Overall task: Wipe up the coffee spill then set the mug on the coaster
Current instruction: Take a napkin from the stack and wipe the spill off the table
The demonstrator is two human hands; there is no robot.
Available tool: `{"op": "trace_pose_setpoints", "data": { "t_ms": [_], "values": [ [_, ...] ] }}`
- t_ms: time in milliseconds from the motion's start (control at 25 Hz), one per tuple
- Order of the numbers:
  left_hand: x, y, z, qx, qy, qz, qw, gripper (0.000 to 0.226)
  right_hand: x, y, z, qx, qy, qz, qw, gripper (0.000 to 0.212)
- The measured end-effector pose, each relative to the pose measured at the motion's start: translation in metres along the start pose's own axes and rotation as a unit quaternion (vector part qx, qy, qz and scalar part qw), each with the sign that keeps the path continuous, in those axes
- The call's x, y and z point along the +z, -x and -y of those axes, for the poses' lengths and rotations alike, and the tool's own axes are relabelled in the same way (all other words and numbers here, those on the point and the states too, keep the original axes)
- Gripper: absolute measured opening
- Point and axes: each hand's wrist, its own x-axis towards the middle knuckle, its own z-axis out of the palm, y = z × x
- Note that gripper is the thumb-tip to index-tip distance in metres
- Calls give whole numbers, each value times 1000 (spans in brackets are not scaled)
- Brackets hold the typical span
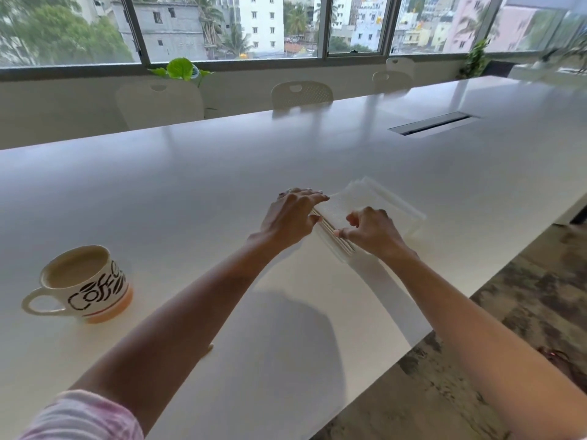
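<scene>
A cream mug (79, 282) with black "Coffee" lettering and an orange base stands at the left of the white table (197, 192), full of milky coffee. A small pale drip of coffee (208, 349) shows beside my left forearm. In the middle of the table sits a clear holder with a stack of white napkins (365, 204). My left hand (292, 217) rests flat on the stack's left edge with fingers spread. My right hand (371, 231) pinches the near corner of the top napkin. No coaster is visible.
White chairs (300, 93) line the far side of the table under a row of windows. A grey cable hatch (433, 122) is set in the tabletop at the right. The table's edge runs diagonally at the right, above patterned carpet (524, 312).
</scene>
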Motion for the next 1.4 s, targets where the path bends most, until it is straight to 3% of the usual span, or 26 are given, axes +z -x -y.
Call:
{"op": "trace_pose_setpoints", "data": {
  "t_ms": [120,320,720,1080,1400],
  "values": [
    [17,-16,-5,19,-31,23,999,48,2,1,-5,-3,-8,17,1000,22],
    [34,-31,-7,40,-48,52,997,46,3,2,-10,-14,-17,0,1000,39],
    [28,-50,-7,33,-92,57,994,15,-17,-11,-19,-43,-54,-39,997,17],
    [-23,-37,-6,38,-83,-33,995,15,-32,-13,11,-110,-12,-97,989,20],
    [-78,20,21,12,-161,-115,980,14,-27,-1,73,-204,-29,-104,973,20]
  ]
}}
